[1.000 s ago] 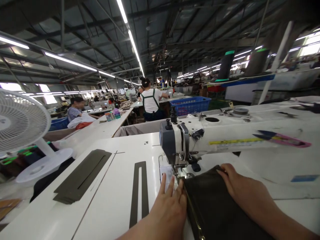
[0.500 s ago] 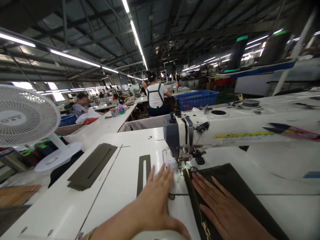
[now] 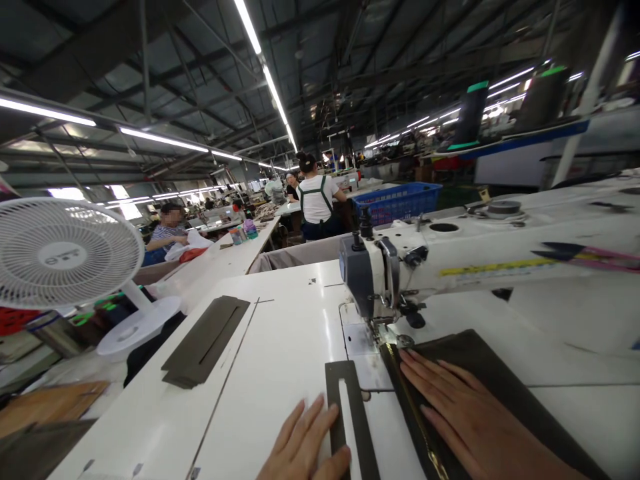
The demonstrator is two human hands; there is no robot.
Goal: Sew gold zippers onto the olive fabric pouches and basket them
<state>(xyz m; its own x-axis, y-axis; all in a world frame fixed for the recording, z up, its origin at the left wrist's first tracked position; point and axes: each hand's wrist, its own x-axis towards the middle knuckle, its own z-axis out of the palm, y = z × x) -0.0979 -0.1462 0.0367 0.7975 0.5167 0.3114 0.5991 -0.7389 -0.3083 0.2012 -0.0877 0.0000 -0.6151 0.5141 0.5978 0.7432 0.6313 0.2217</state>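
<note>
My left hand (image 3: 307, 443) touches the left edge of a dark slotted strip (image 3: 357, 427) on the white table, its fingers apart. My right hand (image 3: 465, 413) lies flat, fingers stretched, on dark olive fabric (image 3: 520, 387) with a gold zipper (image 3: 417, 417) along its left side. The fabric's far end reaches the needle area of a sewing machine (image 3: 375, 273). Left of the strip lies a stack of dark olive pieces (image 3: 207, 340), the top one slit lengthwise.
A white fan (image 3: 65, 253) stands at the left. Scissors (image 3: 585, 255) and a yellow measuring tape (image 3: 495, 267) are on the machine arm. Beyond are a blue basket (image 3: 397, 202), a person in a white shirt (image 3: 316, 200) and a seated person in stripes (image 3: 167, 233).
The slotted strip has moved toward me and right, away from beside the needle plate. My left hand has drawn back with it. My right hand stays on the fabric. The view has shifted slightly.
</note>
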